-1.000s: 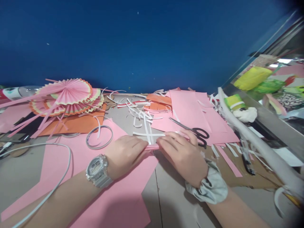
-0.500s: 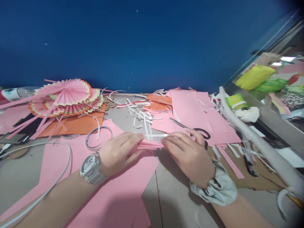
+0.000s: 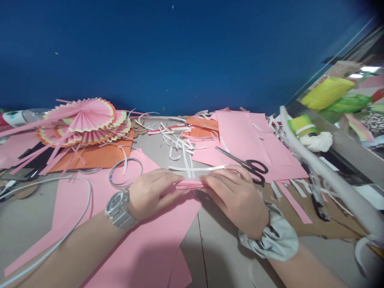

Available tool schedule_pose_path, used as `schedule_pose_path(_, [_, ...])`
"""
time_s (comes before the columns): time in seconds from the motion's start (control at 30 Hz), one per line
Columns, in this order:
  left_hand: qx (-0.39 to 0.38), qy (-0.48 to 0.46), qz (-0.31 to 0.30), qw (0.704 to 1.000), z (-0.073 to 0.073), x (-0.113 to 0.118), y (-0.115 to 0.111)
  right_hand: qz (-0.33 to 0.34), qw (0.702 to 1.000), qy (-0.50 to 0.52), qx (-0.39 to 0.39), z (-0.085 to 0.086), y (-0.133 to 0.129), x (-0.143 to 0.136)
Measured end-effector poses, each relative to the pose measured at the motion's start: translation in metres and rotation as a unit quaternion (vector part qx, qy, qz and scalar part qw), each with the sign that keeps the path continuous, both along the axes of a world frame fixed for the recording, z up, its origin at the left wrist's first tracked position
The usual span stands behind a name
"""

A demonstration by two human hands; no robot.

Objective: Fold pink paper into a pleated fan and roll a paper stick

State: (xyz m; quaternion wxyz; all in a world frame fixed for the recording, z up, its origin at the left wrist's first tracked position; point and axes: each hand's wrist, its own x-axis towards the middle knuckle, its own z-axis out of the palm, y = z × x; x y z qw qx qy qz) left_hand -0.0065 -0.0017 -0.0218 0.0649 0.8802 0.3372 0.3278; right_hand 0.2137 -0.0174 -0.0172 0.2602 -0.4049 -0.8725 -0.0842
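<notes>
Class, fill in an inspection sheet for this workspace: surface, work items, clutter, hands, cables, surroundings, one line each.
Surface: grey surface, partly covered by pink sheets.
Work items: folded pink paper, between the hands.
Clutter: white strips beyond the folded pink paper; scissors beyond the right hand; pleated paper fans at back left.
Hands: left hand and right hand grip opposite ends of the folded pink paper.
Cables: white cable curving along the left side.
Surroundings: blue wall behind.
</notes>
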Motion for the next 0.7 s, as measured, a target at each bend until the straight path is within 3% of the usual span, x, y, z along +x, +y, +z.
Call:
schedule_pose_path(0.27, [-0.065,0.012,-0.042,0.997,-0.0067,-0.0038,0.001,0.013,1.0,0.005,0.0,-0.0019,-0.0025,0.0005])
schedule_pose_path(0.7, [-0.089,0.002,-0.023,0.996,-0.003,-0.0027,0.0,0.012,1.0,-0.007,0.012,-0.0001,-0.003,-0.0015])
